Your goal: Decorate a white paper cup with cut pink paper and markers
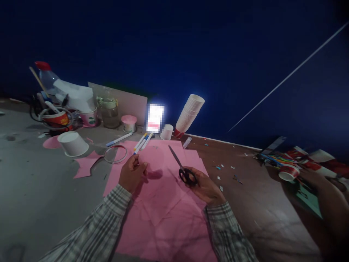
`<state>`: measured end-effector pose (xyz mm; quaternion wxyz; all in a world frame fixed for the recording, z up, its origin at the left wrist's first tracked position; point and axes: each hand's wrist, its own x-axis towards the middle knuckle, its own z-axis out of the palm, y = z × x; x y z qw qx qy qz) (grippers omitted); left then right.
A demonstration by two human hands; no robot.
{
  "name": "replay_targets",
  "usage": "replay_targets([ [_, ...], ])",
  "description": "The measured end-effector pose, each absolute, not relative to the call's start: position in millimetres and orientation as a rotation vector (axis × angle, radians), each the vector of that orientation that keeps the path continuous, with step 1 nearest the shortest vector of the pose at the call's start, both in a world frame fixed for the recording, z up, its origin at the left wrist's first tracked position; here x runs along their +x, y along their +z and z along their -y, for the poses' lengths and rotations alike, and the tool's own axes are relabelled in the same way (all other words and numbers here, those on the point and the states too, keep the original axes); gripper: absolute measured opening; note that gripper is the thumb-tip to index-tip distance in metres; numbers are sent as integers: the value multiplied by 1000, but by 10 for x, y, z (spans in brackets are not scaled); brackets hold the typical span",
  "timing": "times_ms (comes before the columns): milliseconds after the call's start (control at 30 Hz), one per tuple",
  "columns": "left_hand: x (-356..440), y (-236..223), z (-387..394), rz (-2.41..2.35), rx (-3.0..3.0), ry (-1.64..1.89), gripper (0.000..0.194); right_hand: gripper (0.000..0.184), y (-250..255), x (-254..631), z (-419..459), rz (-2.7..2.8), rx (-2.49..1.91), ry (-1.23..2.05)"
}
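Black-handled scissors [187, 176] are in my right hand [205, 185], blades pointing up and to the left, above the pink paper sheets [166, 225]. My left hand [133, 173] hovers over the left part of these sheets, fingers curled in. A faint rounded pink shape shows beside its fingertips; whether they pinch it I cannot tell. Just left of that hand, a clear ring [115, 162] lies partly on the paper. A pink offcut with curved edges [85, 165] rests on the grey table. Several markers [140, 142] lie at the sheets' far edge.
An upturned white tub [72, 144] and a pink disc [51, 142] sit at left. Behind are a glass jar [108, 112], a lit screen [155, 118] and a leaning paper cup stack [189, 114]. Scraps [219, 167] dot the brown surface; another person's arm [324, 196] is at right.
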<state>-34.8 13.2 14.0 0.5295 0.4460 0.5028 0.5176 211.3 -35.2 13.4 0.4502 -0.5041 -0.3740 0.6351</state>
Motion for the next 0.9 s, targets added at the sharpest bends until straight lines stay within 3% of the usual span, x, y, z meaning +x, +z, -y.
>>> replay_targets([
  [167, -336, 216, -109, -1233, 1051, 1245, 35, 57, 250, 2022, 417, 854, -1011, 1761],
  [500, -371, 165, -136, -1198, 1051, 1321, 33, 52, 164, 1832, 497, 1163, -1095, 1696],
  [900, -467, 182, -196, -1149, 974, 1422, 27, 31, 168, 1562, 588, 1443, -1389, 1449],
])
